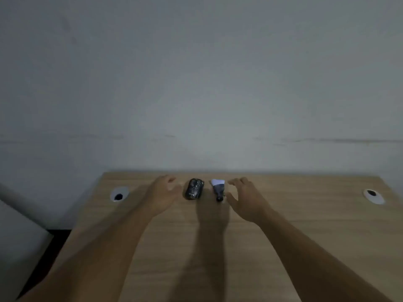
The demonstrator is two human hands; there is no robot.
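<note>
Two small objects lie side by side near the far edge of a wooden table (283,225). The left one is a dark, rounded, mouse-shaped object (194,188). The right one is a small item with a white top and a dark tapered bottom (218,188). My left hand (164,192) hovers just left of the dark object, fingers relaxed, holding nothing. My right hand (245,197) hovers just right of the white-topped item, fingers spread and lightly bent, also holding nothing. Neither hand visibly touches an object.
The table stands against a plain grey wall. A round cable hole (119,194) sits at the table's far left and another cable hole (373,195) at the far right. A pale panel (19,243) stands off the table's left side.
</note>
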